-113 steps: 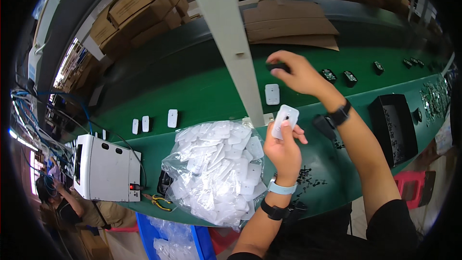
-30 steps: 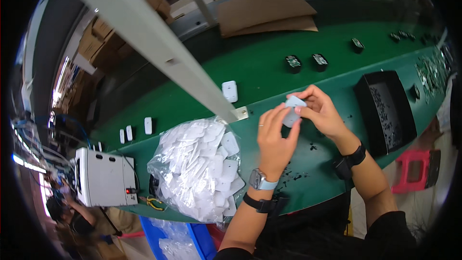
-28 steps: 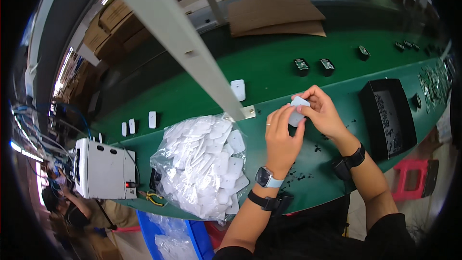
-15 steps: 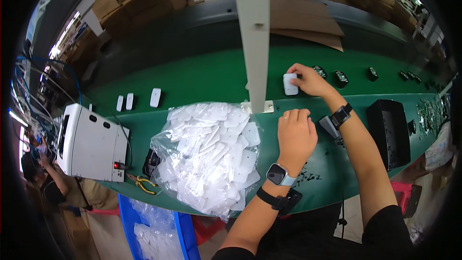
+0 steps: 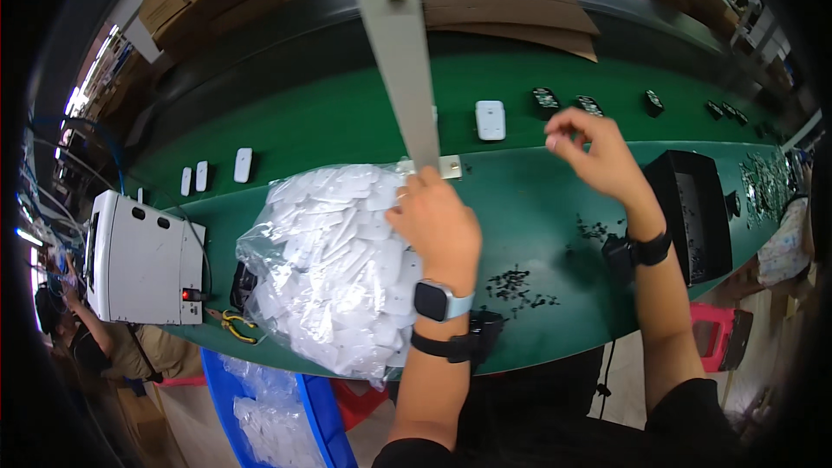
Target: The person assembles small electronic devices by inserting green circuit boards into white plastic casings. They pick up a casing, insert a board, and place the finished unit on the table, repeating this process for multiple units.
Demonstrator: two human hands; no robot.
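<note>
My left hand reaches over the upper right edge of a clear plastic bag full of flat white plastic covers. Its fingers are bent and somewhat spread, the outer ones against the covers; no held piece shows. My right hand hovers above the front edge of the green belt, fingers loosely curled and thumb apart, with nothing visible in it. Left of it, a white rounded case rests on the belt. Black housings with circuit boards sit just beyond the right hand.
A pale upright post stands before the belt. Small black parts are scattered on the green table, with a black bin at right. At left are a white machine, pliers and a blue crate. Another person sits far left.
My right hand has let go of the white case and drawn away to the right. My left hand has moved left onto the bag of covers. The whole view has shifted.
</note>
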